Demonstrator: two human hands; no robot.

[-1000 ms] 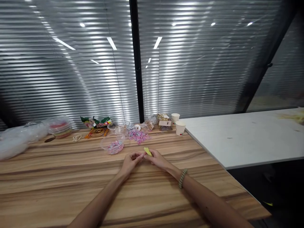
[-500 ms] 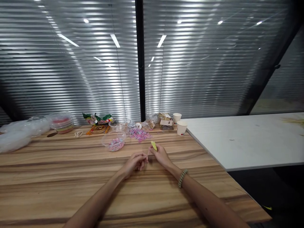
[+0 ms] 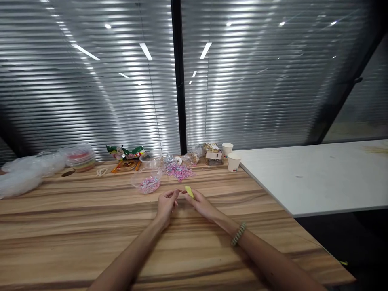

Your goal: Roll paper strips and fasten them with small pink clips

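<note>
My left hand [image 3: 167, 205] is closed in a pinch on one end of a thin pink strand [image 3: 181, 192]. The strand spans the short gap to my right hand [image 3: 200, 203], whose thumb and fingers are closed around a small yellow object [image 3: 189, 191]. Its exact kind is too small to make out. Both hands are just above the wooden table. Beyond them, a clear plastic bowl [image 3: 147, 180] holds many small pink, purple and blue pieces. A loose pile of similar pieces [image 3: 181, 171] lies to the right of the bowl.
Two white paper cups [image 3: 233, 162] stand at the back right beside a small box [image 3: 213, 155]. Snack packets [image 3: 129, 152], stacked clear tubs [image 3: 80, 158] and plastic bags [image 3: 27, 173] line the back left. A lower white table [image 3: 318, 178] adjoins the wooden table [image 3: 75, 238] on the right.
Both hands have shifted left, and my left hand has turned more upright. The pink strand, slanted before, now runs nearly level between them. The yellow object has moved left with my right hand.
</note>
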